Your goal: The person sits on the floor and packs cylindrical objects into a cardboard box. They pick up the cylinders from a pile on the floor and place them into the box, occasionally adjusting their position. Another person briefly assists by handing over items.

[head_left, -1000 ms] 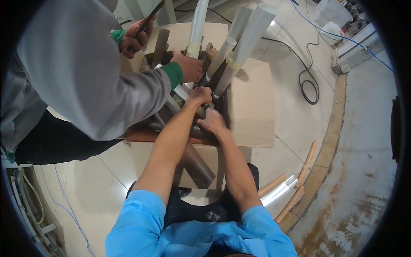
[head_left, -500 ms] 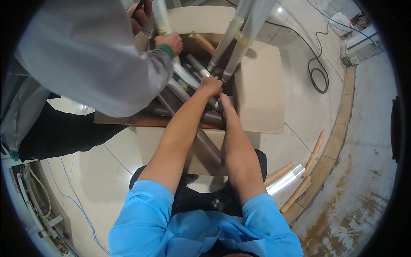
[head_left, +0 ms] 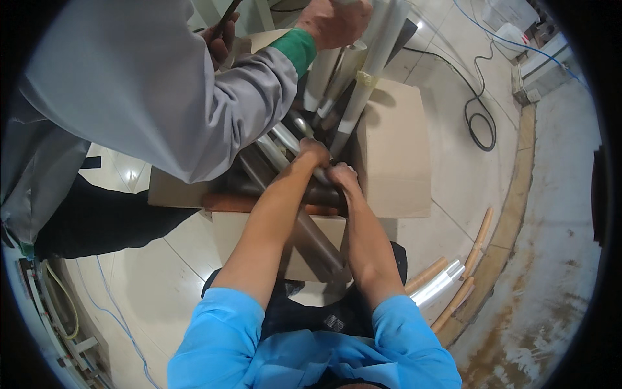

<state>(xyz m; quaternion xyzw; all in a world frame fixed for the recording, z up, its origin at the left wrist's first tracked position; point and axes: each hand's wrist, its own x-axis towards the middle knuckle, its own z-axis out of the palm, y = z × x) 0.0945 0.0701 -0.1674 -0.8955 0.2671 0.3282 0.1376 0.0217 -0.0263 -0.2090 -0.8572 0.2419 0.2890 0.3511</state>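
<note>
Both my forearms reach into an open cardboard box packed with long tubes. My left hand is curled around a shiny silver tube in the bundle. Just beside it, my right hand grips a dark brown tube that slants out over the box's near edge. A co-worker in a grey jacket with a green cuff stands at the left. That person's hand holds white tubes rising out of the box; the other hand holds a thin dark rod.
A black cable coils on the tiled floor to the right of the box. Several loose tubes, brown and shiny, lie along a curved raised floor border at the lower right. Blue and yellow wires run at the lower left.
The co-worker's hand has slid higher up the white tubes. My two hands have stayed together in the bundle, and the box now sits closer in the picture.
</note>
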